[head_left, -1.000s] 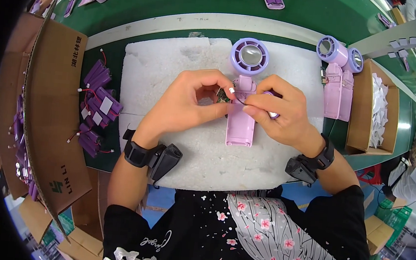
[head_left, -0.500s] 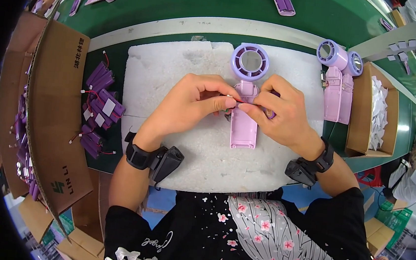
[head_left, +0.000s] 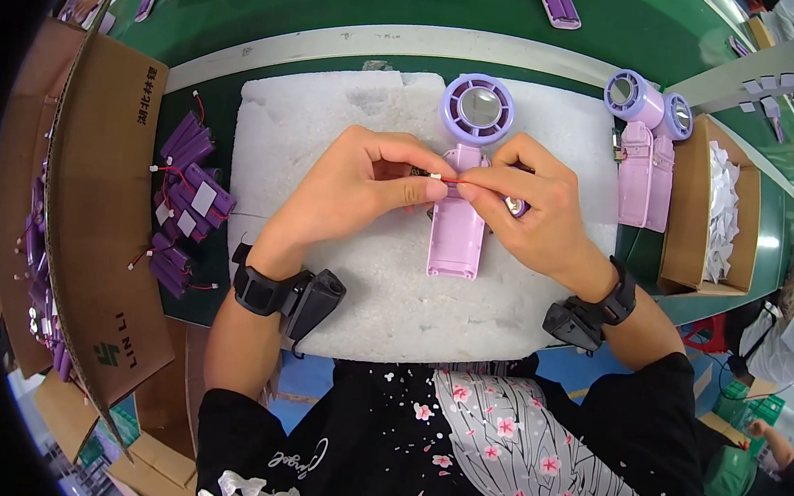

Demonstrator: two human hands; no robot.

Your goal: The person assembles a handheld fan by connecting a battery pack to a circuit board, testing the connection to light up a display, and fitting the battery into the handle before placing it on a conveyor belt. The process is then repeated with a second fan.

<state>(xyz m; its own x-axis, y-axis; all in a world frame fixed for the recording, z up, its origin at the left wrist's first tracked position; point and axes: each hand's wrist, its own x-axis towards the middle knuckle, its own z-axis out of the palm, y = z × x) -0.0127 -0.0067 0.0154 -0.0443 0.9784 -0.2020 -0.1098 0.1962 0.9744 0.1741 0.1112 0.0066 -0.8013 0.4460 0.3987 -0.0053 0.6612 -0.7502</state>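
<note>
Bright, even light, slight glare on the green tabletop [head_left: 772,260], fisheye-curved edges, black corners

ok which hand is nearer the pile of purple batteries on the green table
Left. The left hand is to the right of the pile of purple batteries, apart from it; the right hand is farther off, beyond the left hand.

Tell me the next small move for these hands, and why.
Probably press the white connector home with the left hand: it sits there beside a dark board, and the right hand pinches the red wire. Whether it is already seated is too small to tell.
</note>
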